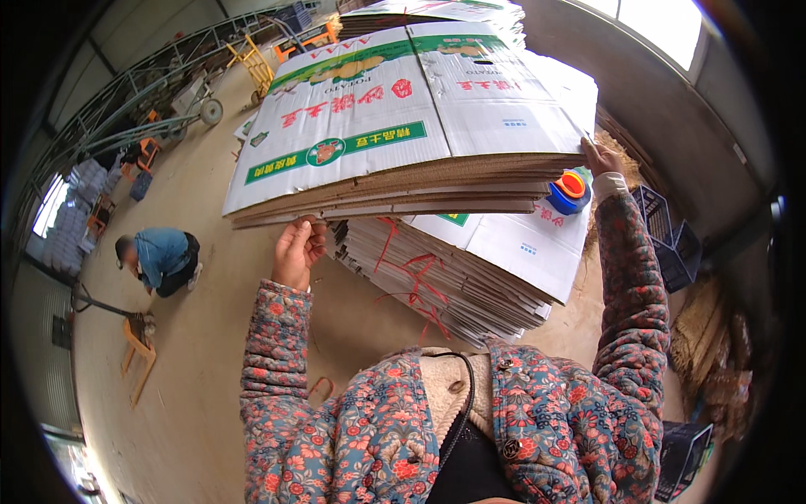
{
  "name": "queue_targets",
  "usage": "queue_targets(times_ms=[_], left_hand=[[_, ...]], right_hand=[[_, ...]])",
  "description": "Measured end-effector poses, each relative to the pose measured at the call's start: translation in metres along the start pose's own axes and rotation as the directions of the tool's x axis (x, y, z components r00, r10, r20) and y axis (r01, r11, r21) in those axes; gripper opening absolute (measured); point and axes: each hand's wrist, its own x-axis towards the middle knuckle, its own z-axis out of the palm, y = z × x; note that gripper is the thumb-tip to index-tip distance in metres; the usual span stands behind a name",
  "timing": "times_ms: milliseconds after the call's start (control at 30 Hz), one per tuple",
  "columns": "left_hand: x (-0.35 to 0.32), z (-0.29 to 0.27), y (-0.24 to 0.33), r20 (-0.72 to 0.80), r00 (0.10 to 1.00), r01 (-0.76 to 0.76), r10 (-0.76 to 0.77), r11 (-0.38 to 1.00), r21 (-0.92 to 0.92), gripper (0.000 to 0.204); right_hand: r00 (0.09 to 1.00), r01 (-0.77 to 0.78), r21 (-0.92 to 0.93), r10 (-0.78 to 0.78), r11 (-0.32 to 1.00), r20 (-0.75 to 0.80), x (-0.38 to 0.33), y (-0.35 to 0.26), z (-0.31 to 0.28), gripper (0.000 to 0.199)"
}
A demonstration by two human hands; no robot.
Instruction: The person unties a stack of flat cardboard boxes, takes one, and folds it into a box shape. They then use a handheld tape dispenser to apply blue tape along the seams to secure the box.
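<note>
A thick bundle of flattened white cardboard boxes (361, 126), printed in green and red, is tilted in front of me. My left hand (298, 250) grips its near edge toward the left, fingers curled against the cardboard. My right hand (603, 157) is closed on the bundle's right corner. Below lies a larger stack of flattened boxes (529, 265), with loose red strapping (420, 281) hanging down its near side. A blue and orange round item (569, 191), perhaps tape rolls, rests on that stack by my right hand. The bundle hides much of the stack.
Another pile of flat cartons (437, 12) stands behind. A person in blue (164, 259) bends over at the left, near a hand truck (138, 349). A yellow trolley (250, 69) stands farther back. Dark plastic crates (672, 239) and straw-coloured sacking (701, 336) line the right wall.
</note>
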Motion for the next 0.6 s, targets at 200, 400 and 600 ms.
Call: queue_targets(times_ms=[200,400,600], left_hand=[[0.002,0.005,0.001,0.002,1.000,0.006,-0.006,1.000,0.026,0.020],[0.033,0.015,-0.010,-0.031,0.991,0.129,-0.129,0.992,0.003,0.033],[0.054,0.016,-0.026,0.099,0.992,0.080,-0.074,0.995,-0.053,0.044]], right_hand=[[0.990,0.144,-0.175,-0.142,0.974,0.027,-0.021,-0.022,-0.015,0.052],[0.950,0.209,-0.460,-0.291,0.863,-0.114,-0.089,-0.042,-0.009,0.040],[0.907,0.406,-0.089,-0.413,0.910,-0.083,-0.165,-0.066,0.016,0.032]])
